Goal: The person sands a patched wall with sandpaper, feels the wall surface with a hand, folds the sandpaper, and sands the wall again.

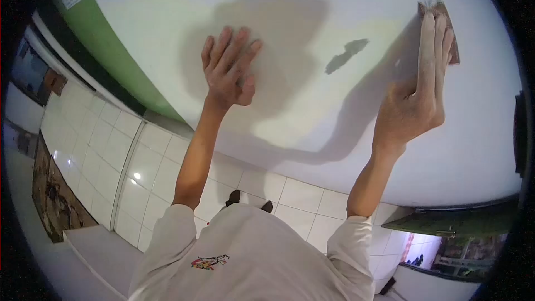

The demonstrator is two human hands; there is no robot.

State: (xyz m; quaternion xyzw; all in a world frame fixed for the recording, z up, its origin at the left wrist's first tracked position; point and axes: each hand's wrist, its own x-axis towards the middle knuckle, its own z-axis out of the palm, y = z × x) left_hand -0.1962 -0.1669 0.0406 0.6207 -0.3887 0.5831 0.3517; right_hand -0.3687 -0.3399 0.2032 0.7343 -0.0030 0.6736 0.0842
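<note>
My left hand [229, 69] is spread out in front of the white wall [295, 117], holding nothing. Its fingers point up, and whether the palm rests on the wall I cannot tell. Higher and to the right, my right hand [426, 83] presses a brown sheet of sandpaper [452, 39] against the wall with its fingers held straight together. Pale dust coats the fingers of that hand. Between the hands, a dark grey patch [346, 56] marks the wall. Yellowish areas surround the patch, and shadows of both arms fall across the surface.
A green panel with a dark edge [106, 33] borders the wall on the left. White floor tiles [301, 198] run below, with my feet near the wall's base. A brown patterned mat [56, 200] lies far left. At lower right is a green door or panel [457, 220].
</note>
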